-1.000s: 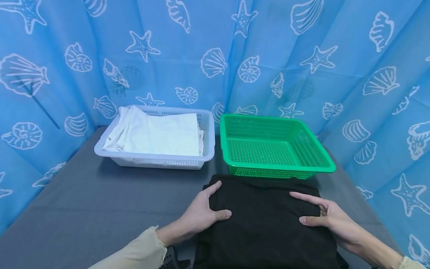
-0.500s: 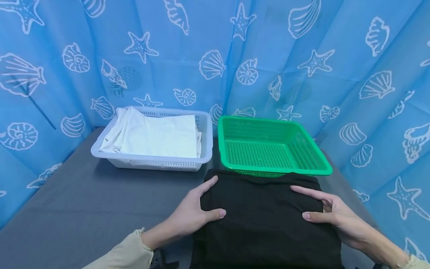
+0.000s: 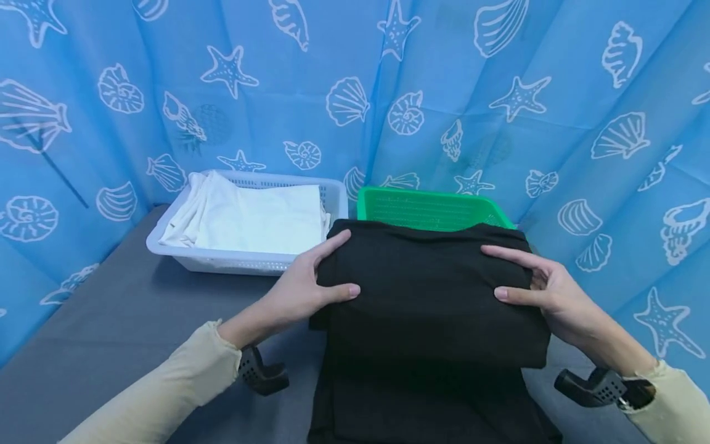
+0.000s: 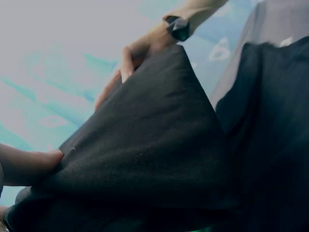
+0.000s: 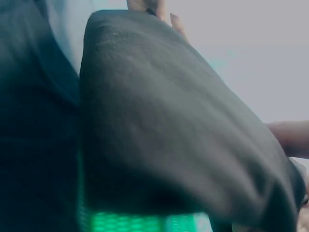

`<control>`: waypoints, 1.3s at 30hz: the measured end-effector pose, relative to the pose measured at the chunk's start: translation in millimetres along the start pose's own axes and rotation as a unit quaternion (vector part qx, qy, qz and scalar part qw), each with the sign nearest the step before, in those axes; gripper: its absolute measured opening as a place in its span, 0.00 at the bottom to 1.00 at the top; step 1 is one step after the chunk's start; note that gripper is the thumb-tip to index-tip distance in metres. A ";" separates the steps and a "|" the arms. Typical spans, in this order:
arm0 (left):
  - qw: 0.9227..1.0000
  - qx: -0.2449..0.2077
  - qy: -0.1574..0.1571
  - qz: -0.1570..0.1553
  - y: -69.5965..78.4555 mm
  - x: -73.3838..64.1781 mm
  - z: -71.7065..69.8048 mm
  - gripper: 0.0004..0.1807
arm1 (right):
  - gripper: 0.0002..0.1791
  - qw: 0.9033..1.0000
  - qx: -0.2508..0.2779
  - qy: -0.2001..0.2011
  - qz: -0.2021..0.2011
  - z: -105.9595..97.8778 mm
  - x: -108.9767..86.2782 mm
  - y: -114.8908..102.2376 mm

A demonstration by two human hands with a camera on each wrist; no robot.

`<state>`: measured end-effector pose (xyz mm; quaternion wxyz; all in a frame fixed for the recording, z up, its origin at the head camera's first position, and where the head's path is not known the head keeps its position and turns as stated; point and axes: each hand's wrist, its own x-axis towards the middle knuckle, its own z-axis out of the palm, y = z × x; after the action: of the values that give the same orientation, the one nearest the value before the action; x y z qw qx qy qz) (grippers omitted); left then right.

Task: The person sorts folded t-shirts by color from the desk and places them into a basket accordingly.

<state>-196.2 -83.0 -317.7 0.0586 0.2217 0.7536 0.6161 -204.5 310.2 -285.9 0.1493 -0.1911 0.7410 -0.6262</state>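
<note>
A folded black shirt, with a dipped neckline along its far edge, is raised off the table between both hands. My left hand grips its left side, thumb on top and the other fingers mostly hidden beneath. At the opposite side my right hand holds it the same way, index finger stretched along the top. Under it lies more folded black cloth. The shirt's far edge overlaps the green basket in the head view. From the left wrist, the shirt looks tilted, its near part hanging down.
A white basket with folded white cloth in it stands at the back left, beside the green one. Grey cloth covers the table. A blue curtain with shell prints hangs close behind.
Both hands have lifted the black shirt up and forward, from the table toward the green basket, now partly covering it from view. The black cloth underneath has come into sight.
</note>
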 end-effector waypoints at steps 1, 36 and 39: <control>1.000 -0.001 0.002 0.002 2.9 7.6 -2.1 0.48 | 0.33 1.000 -0.005 0.010 0.001 -3.6 4.9 -4.5; 0.984 0.175 -0.006 -0.020 -7.5 167.5 -0.6 0.39 | 0.38 0.924 -0.344 0.051 0.161 -107.1 99.2 0.8; 0.980 0.194 0.033 0.024 -14.3 151.3 -0.8 0.34 | 0.34 0.908 -0.388 0.053 0.150 -98.4 85.9 1.7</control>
<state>-335.6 -24.3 -303.3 -0.0256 0.2267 0.8545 0.4667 -325.8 355.8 -269.2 0.1160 -0.0877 0.9523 -0.2684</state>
